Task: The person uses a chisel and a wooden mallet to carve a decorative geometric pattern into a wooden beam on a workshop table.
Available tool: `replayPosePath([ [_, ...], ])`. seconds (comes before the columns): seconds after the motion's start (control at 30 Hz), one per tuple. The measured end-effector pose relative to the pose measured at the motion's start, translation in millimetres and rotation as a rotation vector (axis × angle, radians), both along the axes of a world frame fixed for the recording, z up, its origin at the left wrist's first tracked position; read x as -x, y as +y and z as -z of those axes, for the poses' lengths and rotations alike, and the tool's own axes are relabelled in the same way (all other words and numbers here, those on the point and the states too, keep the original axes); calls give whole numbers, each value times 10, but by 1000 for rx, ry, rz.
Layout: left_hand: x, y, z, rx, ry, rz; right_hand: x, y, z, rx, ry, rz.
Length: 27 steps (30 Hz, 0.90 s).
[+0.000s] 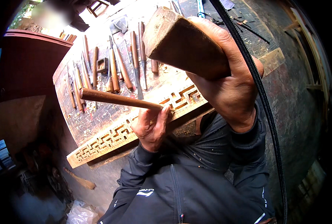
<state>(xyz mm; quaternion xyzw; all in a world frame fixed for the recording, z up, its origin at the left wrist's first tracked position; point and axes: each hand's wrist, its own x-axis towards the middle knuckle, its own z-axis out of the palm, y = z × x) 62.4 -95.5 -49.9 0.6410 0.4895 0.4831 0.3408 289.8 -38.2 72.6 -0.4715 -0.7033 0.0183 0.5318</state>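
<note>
My left hand (151,128) is closed round a wooden-handled chisel (117,100), whose handle slants up to the left. Its cutting end meets a long pale board (105,143) near the pierced slots, though the fingers partly hide the tip. Angular fretwork runs along this board, which lies at the bench's near edge. Raised above the board's right part, my right hand (237,87) grips a thick block-shaped wooden mallet (186,43). The mallet hangs apart from the chisel handle, close to the camera, and covers part of the bench.
Several chisels (121,65) lie across the workbench (106,115), among wood shavings. A small square box (102,65) sits among them. A black cord (265,97) hangs across the right side. At lower left are a brush (82,180) and a plastic bag (82,213).
</note>
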Motion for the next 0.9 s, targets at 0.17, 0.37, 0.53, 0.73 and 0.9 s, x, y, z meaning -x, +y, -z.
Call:
replayPosePath([
  [0.17, -19, 0, -62, 55, -70, 26, -18, -12, 6, 9, -8, -4],
  [0.37, -21, 32, -99, -17, 6, 32, -16, 5, 4, 0, -14, -14],
  [0.53, 24, 3, -74, -2, 26, 35, 16, -2, 11, 11, 2, -15],
  [0.73, 45, 30, -61, -50, 94, 62, 47, -19, 33, 7, -11, 8],
  [0.9, -1, 82, -146, -228, 240, 97, -7, -62, 67, 108, -30, 32],
])
